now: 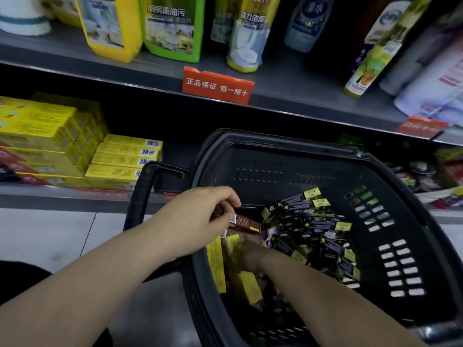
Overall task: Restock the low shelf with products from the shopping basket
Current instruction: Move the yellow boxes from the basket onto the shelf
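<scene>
Both hands inside the shopping basket (400,186); low shelf (62,194) lies behind it.
Left hand (198,216) pinches a brown box (246,222) near the basket's left wall. Right hand (250,256) sits lower among yellow boxes (246,289); it is blurred, so its grip cannot be told. Black-and-yellow packets (313,221) are heaped just right. The basket handle (142,194) stands between the hands and the shelf's stacked yellow cartons (120,159). Cleaner bottles (172,28) and a red tag (218,85) are on the shelf above.

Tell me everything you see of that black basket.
The basket is black plastic with slotted walls, a thick rim and a handle hanging at its left. It stands before the low shelf, holding dark boxes and yellow boxes. The left hand grips a brown box inside; the right hand reaches among the yellow ones.
</scene>
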